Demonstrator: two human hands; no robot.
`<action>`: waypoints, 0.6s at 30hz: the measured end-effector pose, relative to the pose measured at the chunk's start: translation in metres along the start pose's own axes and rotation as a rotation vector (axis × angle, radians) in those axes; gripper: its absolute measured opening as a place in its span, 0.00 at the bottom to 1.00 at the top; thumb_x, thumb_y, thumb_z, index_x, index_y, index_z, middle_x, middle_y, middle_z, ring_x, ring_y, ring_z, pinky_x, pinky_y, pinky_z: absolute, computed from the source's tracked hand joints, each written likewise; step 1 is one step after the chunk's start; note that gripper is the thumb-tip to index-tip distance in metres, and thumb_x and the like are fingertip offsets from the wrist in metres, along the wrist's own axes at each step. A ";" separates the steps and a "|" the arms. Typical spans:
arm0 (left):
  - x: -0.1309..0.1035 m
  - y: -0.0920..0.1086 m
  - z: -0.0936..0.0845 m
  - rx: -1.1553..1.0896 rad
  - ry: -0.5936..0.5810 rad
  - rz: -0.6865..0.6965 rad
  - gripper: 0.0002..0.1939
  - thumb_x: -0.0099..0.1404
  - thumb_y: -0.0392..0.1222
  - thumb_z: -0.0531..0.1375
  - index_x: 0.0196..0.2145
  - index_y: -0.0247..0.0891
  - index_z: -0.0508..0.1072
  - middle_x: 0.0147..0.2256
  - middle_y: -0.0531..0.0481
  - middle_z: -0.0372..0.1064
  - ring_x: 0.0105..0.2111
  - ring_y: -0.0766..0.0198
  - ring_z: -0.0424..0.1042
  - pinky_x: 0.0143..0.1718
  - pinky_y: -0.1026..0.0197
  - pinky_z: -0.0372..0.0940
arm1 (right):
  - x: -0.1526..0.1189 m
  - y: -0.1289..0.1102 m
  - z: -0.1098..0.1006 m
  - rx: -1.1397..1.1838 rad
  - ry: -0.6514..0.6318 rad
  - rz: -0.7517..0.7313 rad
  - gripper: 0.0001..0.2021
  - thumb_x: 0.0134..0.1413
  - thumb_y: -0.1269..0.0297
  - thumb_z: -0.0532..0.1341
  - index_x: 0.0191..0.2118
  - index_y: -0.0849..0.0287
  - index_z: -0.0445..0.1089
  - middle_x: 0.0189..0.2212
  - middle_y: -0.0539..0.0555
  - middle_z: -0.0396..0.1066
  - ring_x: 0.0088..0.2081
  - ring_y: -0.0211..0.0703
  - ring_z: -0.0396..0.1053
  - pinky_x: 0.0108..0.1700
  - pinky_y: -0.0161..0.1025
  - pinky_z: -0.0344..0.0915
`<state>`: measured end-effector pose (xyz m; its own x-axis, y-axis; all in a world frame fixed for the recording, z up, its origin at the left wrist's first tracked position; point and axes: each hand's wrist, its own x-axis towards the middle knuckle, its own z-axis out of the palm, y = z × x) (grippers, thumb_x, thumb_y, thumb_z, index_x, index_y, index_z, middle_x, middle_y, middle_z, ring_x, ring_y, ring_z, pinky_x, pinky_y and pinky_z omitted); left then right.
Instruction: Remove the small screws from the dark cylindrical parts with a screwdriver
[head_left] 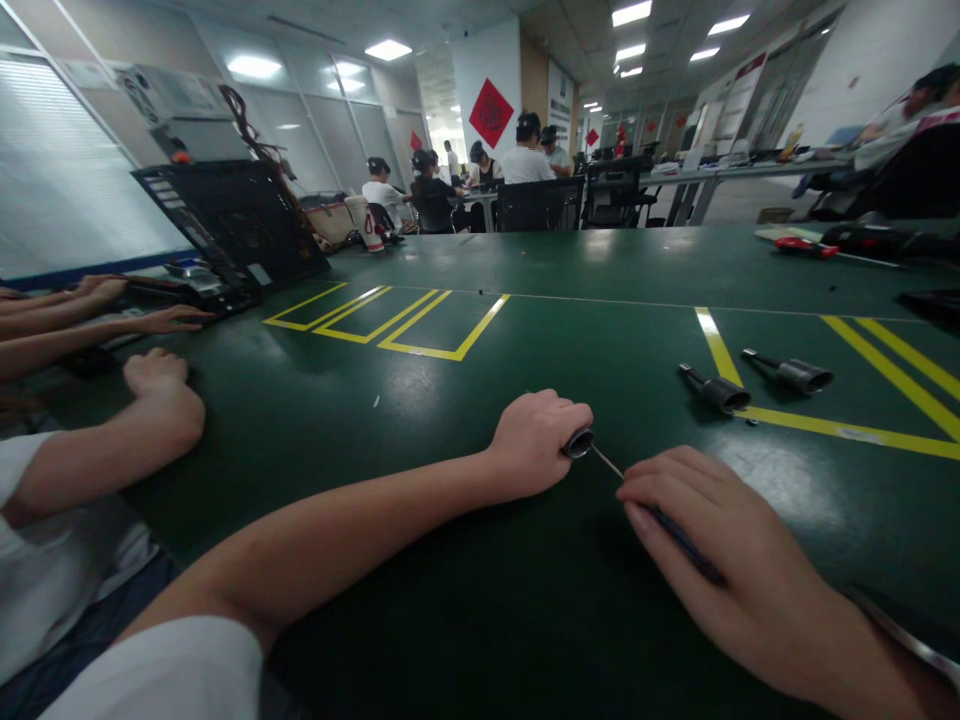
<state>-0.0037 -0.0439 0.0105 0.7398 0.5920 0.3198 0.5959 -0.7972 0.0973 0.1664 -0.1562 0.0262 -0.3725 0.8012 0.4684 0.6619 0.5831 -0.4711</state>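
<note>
My left hand [538, 440] is closed around a dark cylindrical part [579, 442], whose round open end faces right. My right hand [705, 550] grips the dark handle of a thin screwdriver [682, 540]; its metal shaft points up and left, with the tip at the opening of the part. Whether the tip is inside cannot be made out. Two similar dark parts with narrow stems, one [716, 389] on a yellow tape line and another [791, 373] just right of it, lie on the green table [420, 420].
Yellow tape outlines [420, 352] mark the table. At the left are other people's arms [157, 400] beside a black open case [240, 220]. A red and black tool [806, 247] lies far right. People sit at tables in the background.
</note>
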 end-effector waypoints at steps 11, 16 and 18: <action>-0.002 -0.001 -0.002 -0.080 0.016 0.022 0.02 0.61 0.36 0.55 0.30 0.37 0.66 0.28 0.53 0.68 0.29 0.65 0.62 0.29 0.63 0.53 | 0.004 0.021 -0.007 0.527 0.019 0.448 0.09 0.57 0.58 0.56 0.33 0.54 0.72 0.31 0.51 0.72 0.36 0.44 0.69 0.36 0.39 0.64; -0.002 -0.003 -0.002 -0.128 0.012 0.004 0.02 0.61 0.36 0.56 0.30 0.37 0.65 0.28 0.53 0.67 0.29 0.66 0.62 0.29 0.64 0.54 | 0.008 0.024 -0.002 0.884 0.130 0.638 0.09 0.53 0.59 0.58 0.30 0.57 0.73 0.30 0.53 0.72 0.36 0.44 0.68 0.39 0.39 0.65; -0.001 -0.003 -0.002 -0.125 0.005 -0.005 0.02 0.61 0.36 0.55 0.30 0.37 0.65 0.28 0.53 0.67 0.29 0.66 0.62 0.29 0.64 0.54 | 0.008 0.021 -0.003 0.866 0.138 0.629 0.10 0.53 0.59 0.57 0.31 0.57 0.73 0.30 0.53 0.72 0.36 0.45 0.69 0.39 0.40 0.66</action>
<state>-0.0070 -0.0427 0.0115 0.7353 0.5954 0.3237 0.5555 -0.8031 0.2152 0.1794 -0.1378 0.0217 -0.0142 0.9998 0.0125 0.0034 0.0126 -0.9999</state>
